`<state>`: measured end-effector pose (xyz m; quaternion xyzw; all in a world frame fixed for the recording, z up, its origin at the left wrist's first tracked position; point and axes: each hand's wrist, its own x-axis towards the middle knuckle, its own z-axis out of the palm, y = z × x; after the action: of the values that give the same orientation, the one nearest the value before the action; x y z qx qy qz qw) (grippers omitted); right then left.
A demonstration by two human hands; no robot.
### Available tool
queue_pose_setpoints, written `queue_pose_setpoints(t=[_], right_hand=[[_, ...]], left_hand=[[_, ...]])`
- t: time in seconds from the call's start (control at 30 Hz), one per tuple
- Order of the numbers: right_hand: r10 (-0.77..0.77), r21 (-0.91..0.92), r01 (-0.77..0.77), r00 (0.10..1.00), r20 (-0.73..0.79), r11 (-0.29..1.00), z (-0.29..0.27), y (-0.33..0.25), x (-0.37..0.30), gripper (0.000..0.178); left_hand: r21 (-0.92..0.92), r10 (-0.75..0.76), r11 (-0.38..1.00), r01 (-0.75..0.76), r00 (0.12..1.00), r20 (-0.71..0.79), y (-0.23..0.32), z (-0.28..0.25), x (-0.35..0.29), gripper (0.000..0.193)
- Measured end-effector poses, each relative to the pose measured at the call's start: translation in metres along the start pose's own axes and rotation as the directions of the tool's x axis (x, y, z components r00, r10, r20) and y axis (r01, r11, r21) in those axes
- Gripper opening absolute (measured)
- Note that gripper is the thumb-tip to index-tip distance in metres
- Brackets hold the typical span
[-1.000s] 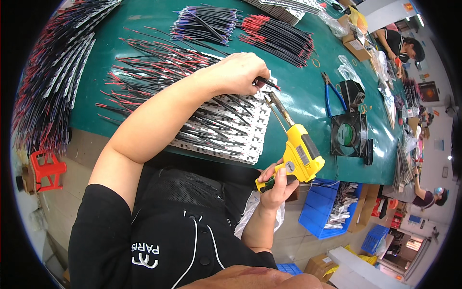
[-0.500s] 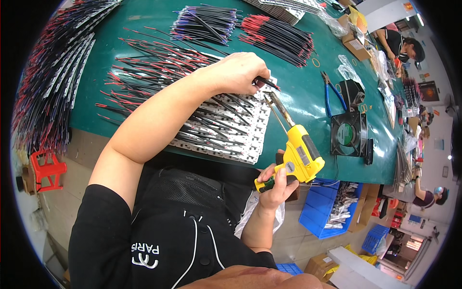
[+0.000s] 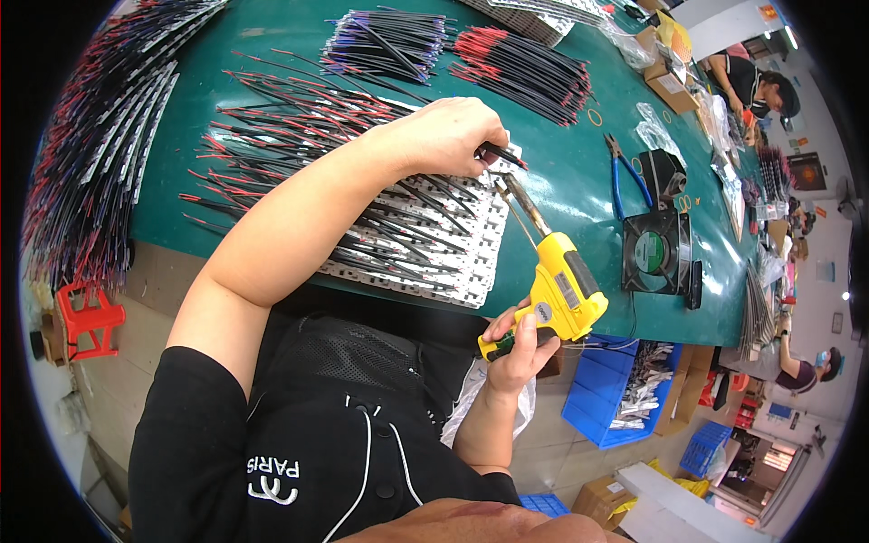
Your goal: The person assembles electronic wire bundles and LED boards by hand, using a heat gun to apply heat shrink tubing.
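Right of the frame's centre, the right hand [image 3: 520, 351] wraps its fingers around the handle of a yellow soldering gun [image 3: 568, 281], whose metal barrel and thin feed tube slant up toward the upper left. Black grip patches break up its bright yellow casing. Low on the casing sits a round grey badge [image 3: 543, 313] with small dark lettering, and above it a rectangular greyish label [image 3: 568, 290] whose print is too fine to read.

Above the gun, at upper centre, the left hand [image 3: 466, 134] has its fingers pinched closed on a short black wire [image 3: 509, 157] with a reddish end pointing right. The wire is just above the gun's tip; whether the two touch, I cannot tell.

Beneath the left forearm lies a white panel [image 3: 478, 258] of small blocks with dark slots. Many black wires with red ends [image 3: 290, 136] fan across it toward the left of the frame.

At top centre are two bundles on the green table [image 3: 579, 145]: black wires with purple ends [image 3: 385, 45] and black wires with red ends beside them [image 3: 525, 77]. Right of centre stands a black fan [image 3: 654, 253] with a round green label on its hub, near blue-handled pliers [image 3: 619, 176]. A cardboard box [image 3: 672, 90] at upper right carries a white label. White embroidered lettering [image 3: 273, 480] appears upside down on the black shirt [image 3: 353, 462] at lower left.
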<state>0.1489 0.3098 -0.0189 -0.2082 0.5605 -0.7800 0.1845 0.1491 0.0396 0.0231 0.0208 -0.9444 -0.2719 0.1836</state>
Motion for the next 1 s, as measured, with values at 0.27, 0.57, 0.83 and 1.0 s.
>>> queue_pose_setpoints(t=[0.27,0.57,0.83,1.0], right_hand=[[-0.01,-0.013,0.01,1.0,0.007,1.0,-0.001,0.001,0.0,0.017],[-0.007,-0.024,0.007,1.0,-0.029,1.0,0.005,-0.004,0.003,0.025],[-0.068,-0.123,0.061,0.996,-0.051,0.99,0.012,-0.007,-0.003,0.035],[-0.089,-0.179,0.074,0.993,-0.079,0.981,0.017,0.0,-0.012,0.024]], left_hand=[[0.003,0.038,0.999,-0.038,0.999,0.016,-0.002,-0.001,0.002,0.012],[0.016,0.072,0.997,-0.072,0.997,-0.008,-0.003,0.0,0.002,0.012],[-0.114,-0.049,0.992,0.056,0.997,0.064,-0.003,-0.005,0.001,0.015],[-0.174,-0.175,0.964,0.203,0.971,0.165,0.001,-0.011,0.004,0.017]])
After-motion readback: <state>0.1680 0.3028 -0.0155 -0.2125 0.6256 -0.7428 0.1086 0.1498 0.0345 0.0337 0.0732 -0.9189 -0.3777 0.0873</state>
